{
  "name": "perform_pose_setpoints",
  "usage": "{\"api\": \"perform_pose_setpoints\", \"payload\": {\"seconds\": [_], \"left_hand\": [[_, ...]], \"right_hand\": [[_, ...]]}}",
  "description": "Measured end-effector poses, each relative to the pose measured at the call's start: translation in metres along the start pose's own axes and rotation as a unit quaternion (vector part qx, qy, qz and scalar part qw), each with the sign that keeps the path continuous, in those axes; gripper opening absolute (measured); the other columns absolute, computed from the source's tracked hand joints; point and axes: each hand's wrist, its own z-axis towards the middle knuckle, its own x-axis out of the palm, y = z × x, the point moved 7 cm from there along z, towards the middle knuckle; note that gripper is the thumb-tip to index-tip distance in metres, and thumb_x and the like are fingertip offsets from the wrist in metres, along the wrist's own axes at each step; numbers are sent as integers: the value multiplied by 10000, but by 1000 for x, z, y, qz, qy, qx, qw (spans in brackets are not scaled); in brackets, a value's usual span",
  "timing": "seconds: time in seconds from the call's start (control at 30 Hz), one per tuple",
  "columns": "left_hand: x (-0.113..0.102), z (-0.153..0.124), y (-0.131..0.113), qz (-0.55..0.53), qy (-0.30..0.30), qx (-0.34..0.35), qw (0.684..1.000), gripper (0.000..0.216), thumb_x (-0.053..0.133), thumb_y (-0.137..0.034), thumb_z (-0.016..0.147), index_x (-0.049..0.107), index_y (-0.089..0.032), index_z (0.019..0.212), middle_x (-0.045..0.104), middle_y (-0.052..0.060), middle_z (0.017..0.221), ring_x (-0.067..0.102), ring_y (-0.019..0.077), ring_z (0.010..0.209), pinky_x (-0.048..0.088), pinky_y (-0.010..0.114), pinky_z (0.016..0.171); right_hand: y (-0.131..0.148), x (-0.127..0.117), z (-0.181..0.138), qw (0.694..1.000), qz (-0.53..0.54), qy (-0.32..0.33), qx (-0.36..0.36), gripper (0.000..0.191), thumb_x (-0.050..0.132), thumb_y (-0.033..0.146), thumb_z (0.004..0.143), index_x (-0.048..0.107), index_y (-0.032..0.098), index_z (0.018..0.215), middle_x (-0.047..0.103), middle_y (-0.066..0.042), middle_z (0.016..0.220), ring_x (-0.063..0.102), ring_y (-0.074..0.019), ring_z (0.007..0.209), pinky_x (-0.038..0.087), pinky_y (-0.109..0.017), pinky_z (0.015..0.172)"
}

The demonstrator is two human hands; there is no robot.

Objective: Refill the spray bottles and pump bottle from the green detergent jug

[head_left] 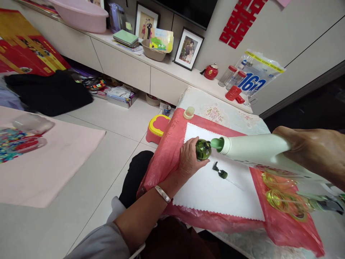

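Observation:
My left hand (188, 160) is wrapped round a small dark green bottle (203, 150) that stands on a white cloth (215, 187). My right hand (318, 153) grips a large pale bottle (256, 148), tipped on its side so its green spout (217, 144) meets the small bottle's mouth. A dark green pump cap (220, 172) lies loose on the white cloth just right of the small bottle. Scissors with yellow handles (288, 196) rest on the pink plastic sheet (167, 151) under the big bottle.
A cream lid (189, 112) sits at the sheet's far edge. Red containers, jars and a blue-printed bag (256, 77) stand at the back of the table. A yellow and red stool (157, 128) is on the floor to the left. A low cabinet (129, 68) holds framed photos.

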Motion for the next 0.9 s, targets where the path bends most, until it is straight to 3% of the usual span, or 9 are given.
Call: {"api": "perform_pose_setpoints", "payload": {"seconds": [0.2,0.47,0.9], "left_hand": [[1,0,1,5,4,-4,1000,985,897,-308,601,354,-206,1417,556,164,1357,542,356,1272,443,518,1066],[-1,0,0,-4,2,-5,1000,977,899,-291,595,365,-202,1408,560,165,1351,548,357,1264,451,518,1063],[0,0,-1,-3,6,-8,1000,976,905,-293,592,368,-191,1401,558,174,1355,541,357,1271,444,525,1073]], "right_hand": [[1,2,3,1000,8,7,-5,91,497,357,734,468,277,766,582,-28,666,514,-215,583,353,-330,582],[-3,0,1,996,73,19,51,124,492,392,715,469,271,726,575,-37,660,521,-231,584,364,-342,578],[1,-1,0,1000,27,2,10,111,495,385,713,490,285,762,570,-30,654,511,-220,581,361,-332,589]]}}
